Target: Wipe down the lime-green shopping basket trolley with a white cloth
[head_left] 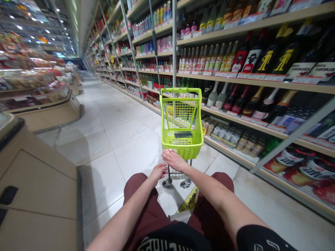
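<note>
A lime-green shopping cart [181, 141] with a basket-like body and mesh panel stands in front of my knees. My right hand [173, 159] is at the basket's lower near edge, palm down with its fingers stretched to the left. A small whitish patch shows along the top of that hand; what it is I cannot make out. Just below and left of it, my left hand [158, 171] hovers by the cart's leg, fingers loosely bent and apart, with nothing visible in them. Whether either hand touches the cart is unclear.
Tall shelves [251, 82] of bottles and cans run along the right. Display counters [44, 109] with packaged goods line the left, a beige cabinet [39, 188] nearest. Pale tiled floor [131, 144] lies between. A yellow floor sign [188, 201] shows between my legs.
</note>
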`<state>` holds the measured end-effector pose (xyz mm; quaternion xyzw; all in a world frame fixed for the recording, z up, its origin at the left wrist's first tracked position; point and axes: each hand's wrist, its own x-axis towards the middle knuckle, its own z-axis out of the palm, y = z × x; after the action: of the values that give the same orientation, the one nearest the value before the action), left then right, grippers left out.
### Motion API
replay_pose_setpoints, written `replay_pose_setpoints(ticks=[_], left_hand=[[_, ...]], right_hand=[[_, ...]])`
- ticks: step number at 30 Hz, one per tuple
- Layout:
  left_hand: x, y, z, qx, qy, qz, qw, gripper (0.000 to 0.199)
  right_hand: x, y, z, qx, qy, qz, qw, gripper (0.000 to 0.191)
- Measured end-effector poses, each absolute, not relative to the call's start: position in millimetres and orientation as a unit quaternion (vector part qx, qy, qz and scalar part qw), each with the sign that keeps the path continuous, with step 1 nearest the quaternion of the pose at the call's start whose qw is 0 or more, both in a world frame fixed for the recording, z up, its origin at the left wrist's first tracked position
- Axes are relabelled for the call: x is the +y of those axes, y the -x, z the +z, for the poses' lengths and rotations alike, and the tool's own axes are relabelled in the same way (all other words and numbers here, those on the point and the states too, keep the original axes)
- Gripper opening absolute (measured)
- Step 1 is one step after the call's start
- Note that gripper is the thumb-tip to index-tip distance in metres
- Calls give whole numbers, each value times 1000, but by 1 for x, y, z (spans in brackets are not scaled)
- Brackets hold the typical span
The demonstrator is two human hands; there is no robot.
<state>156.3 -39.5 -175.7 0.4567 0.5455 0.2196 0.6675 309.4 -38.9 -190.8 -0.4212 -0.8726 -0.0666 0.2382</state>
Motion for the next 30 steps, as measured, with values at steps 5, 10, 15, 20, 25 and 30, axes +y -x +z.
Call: replay_pose_setpoints(ticks=[5,10,15,20,25,30], left_hand=[[-42,-155,-182,556,-484,199,646,27],[-35,-162,-190,580,-540,191,579,26],[-31,-175,-182,554,-647,223,474,35],[-35,-177,-175,468,-807,213,292,49],[-37,-186,-176,439,-866,195,141,53],[-55,-187,-180,405,-886,111,195,48]], right_hand=[[-67,-318,-208,-863,452,-56,218,24],[-63,-331,-169,-827,466,-118,291,35],[-65,-344,-207,-853,446,-181,200,30],[-86,-349,-217,-836,460,-209,212,28],[-85,-359,-176,-796,484,-229,282,35],[-91,-370,-208,-826,500,-161,204,35]])
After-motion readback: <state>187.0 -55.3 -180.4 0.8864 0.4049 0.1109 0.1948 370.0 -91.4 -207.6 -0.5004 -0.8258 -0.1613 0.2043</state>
